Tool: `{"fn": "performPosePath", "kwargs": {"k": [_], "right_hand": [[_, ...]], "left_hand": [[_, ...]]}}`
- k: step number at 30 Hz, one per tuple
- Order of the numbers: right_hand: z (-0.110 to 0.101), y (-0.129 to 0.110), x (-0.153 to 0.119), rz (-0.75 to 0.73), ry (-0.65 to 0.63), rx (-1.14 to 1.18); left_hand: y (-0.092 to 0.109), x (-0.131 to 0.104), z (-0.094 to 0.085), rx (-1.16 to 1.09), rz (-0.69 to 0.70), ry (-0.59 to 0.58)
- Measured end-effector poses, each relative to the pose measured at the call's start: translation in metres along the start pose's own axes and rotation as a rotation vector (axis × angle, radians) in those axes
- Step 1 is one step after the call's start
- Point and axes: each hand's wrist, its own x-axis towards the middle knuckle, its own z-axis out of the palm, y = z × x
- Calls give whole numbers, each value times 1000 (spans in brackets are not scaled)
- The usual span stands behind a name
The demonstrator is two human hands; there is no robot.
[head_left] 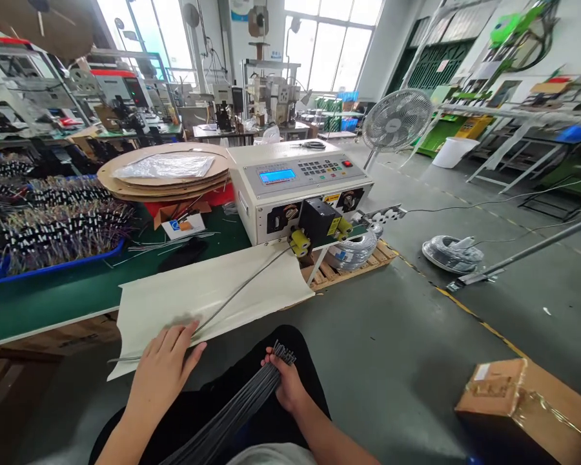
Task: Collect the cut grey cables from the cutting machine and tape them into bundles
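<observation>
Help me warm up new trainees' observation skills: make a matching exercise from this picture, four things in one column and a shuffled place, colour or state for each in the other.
Things
1. Bundle of grey wires
2. Single grey wire
3. Machine's screen
4. Cardboard box

Places, colours, states
A. Lit up blue
B. In the picture's lower right corner
C. In the grip of the right hand
D. Running across the cream chute to the left hand

Right pairs: 1-C, 2-D, 3-A, 4-B
</observation>
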Motion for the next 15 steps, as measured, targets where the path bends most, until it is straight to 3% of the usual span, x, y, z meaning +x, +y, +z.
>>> {"fn": "performPosePath", "kwargs": {"k": [4,6,12,15], "right_hand": [[2,2,2,6,22,-15],[3,2,1,7,52,-16],[3,1,0,33,76,-11],[0,2,1,29,63,-10]], "left_hand": [[-17,-29,-17,-35,176,163],[-17,-45,-24,-39,219,188],[-12,-90,-43,-34,225,151],[-10,-116,-50,-74,270,57]]}}
